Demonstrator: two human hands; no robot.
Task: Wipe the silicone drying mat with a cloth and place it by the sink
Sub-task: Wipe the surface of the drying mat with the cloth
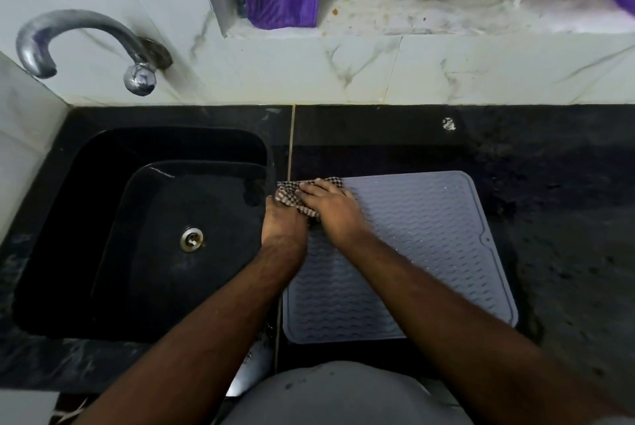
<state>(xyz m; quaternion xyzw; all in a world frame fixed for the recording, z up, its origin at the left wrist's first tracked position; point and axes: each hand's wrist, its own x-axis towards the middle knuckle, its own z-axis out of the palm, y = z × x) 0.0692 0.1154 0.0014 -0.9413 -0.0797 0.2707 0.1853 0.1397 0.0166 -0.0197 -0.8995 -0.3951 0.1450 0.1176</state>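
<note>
Both hands are on the checkered cloth (305, 196) at the far-left corner of the grey silicone mat (422, 246). Right hand (330, 208) presses it down with flat fingers, left hand (283, 223) grips its edge. Mat lies flat on the black table (549, 184), just right of the sink (144, 232).

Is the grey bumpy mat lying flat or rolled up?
Flat. The grey wavy-ribbed silicone mat lies spread on the black counter, its visible corners down.

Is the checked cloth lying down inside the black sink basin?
No, the checked cloth lies under both hands on the grey ribbed silicone mat's far left corner.
</note>
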